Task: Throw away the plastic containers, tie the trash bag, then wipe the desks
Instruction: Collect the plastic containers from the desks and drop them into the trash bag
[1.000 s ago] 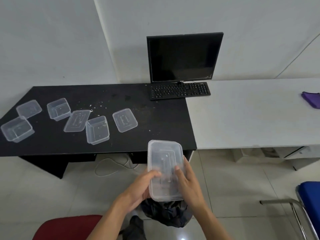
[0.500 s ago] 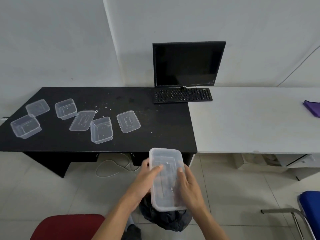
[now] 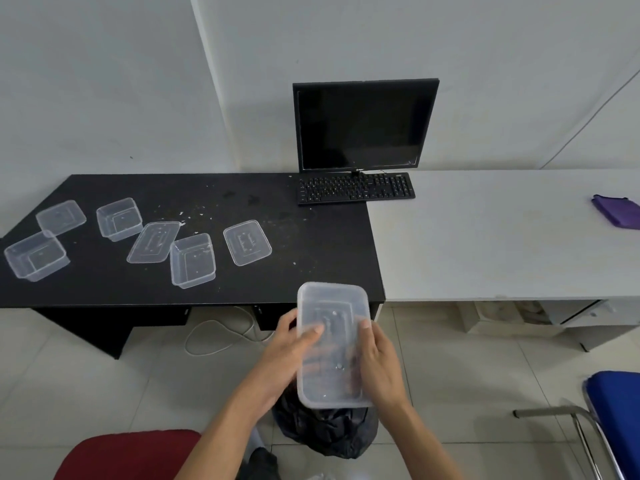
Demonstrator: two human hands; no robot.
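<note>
Both hands hold a clear lidded plastic container (image 3: 330, 327) above the black trash bag (image 3: 325, 433) on the floor. My left hand (image 3: 289, 348) grips its left side with the thumb on the lid. My right hand (image 3: 379, 367) grips its right side. On the black desk (image 3: 311, 244) lie several more clear containers and lids: an open tub (image 3: 192, 259), a lid (image 3: 247, 241), another lid (image 3: 153, 241), a tub (image 3: 118, 218), a tub (image 3: 34, 256) and a lid (image 3: 60, 217). Crumbs speckle the black desk. A purple cloth (image 3: 618, 211) lies on the white desk (image 3: 485, 237).
A monitor (image 3: 363, 124) and keyboard (image 3: 356, 188) stand at the back where the desks meet. A red chair (image 3: 128, 455) is at the bottom left, a blue chair (image 3: 614, 410) at the right. A white cable (image 3: 221, 336) loops on the tiled floor under the black desk.
The view has shifted slightly, so the desks sit lower and further right in frame. The container stays gripped by both hands over the bag, lowered a little.
</note>
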